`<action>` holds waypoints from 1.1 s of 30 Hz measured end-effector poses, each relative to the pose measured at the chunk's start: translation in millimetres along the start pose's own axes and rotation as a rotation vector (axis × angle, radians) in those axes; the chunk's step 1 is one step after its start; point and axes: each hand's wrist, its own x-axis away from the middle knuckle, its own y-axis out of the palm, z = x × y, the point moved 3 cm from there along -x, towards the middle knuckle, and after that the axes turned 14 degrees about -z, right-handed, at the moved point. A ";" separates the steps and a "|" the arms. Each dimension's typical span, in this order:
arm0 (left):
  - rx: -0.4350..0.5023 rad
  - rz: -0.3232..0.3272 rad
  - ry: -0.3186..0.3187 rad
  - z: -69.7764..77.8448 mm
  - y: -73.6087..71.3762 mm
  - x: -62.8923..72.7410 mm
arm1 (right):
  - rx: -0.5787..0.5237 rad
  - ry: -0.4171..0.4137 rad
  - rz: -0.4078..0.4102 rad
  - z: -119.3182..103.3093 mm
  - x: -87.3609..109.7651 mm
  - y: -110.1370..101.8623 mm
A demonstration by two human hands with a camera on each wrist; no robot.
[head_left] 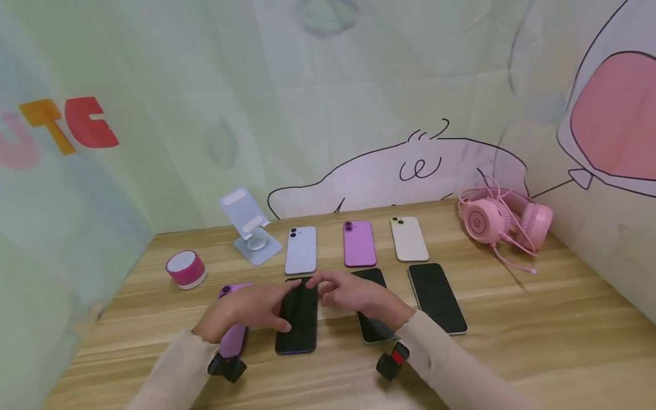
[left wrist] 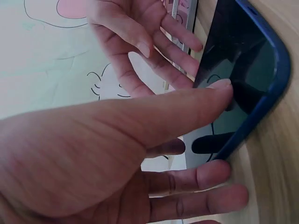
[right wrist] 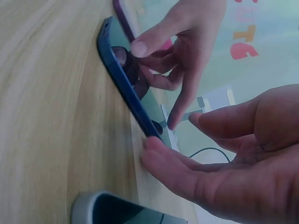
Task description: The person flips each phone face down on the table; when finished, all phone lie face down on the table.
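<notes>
A black-screened phone with a blue frame (head_left: 299,324) lies face up on the table between both hands. My left hand (head_left: 254,306) reaches over its left side, thumb over the lower screen and forefinger near the top edge. In the left wrist view, that thumb (left wrist: 205,100) stretches across the dark glass, other fingers loosely extended along the side. My right hand (head_left: 353,293) is at the phone's upper right corner with fingers loosely bent. The right wrist view shows a fingertip (right wrist: 156,149) right at the blue frame's corner, and another finger raised apart.
Under the left hand lies a purple phone (head_left: 233,340). Dark-screened phones (head_left: 435,299) lie to the right, one partly behind the right wrist. Behind stand a row of phones (head_left: 359,245), a folding stand (head_left: 245,216), a pink speaker (head_left: 185,269) and pink headphones (head_left: 487,221). Cloth (head_left: 307,102) hangs at the back.
</notes>
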 end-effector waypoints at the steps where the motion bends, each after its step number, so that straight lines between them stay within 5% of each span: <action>1: 0.005 0.003 0.001 0.0 1.2 -1.1 | -0.031 0.002 -0.010 0.1 0.0 0.4; 15: -0.044 0.016 0.054 5.7 1.5 0.4 | -0.322 0.031 0.059 2.3 -6.5 2.9; 27: -0.013 -0.007 0.092 4.3 4.4 -1.7 | -0.272 -0.005 0.072 6.2 -8.2 -3.1; 33: 0.083 -0.003 0.147 8.7 4.3 -1.6 | -0.243 -0.023 0.086 -0.9 -3.5 -8.5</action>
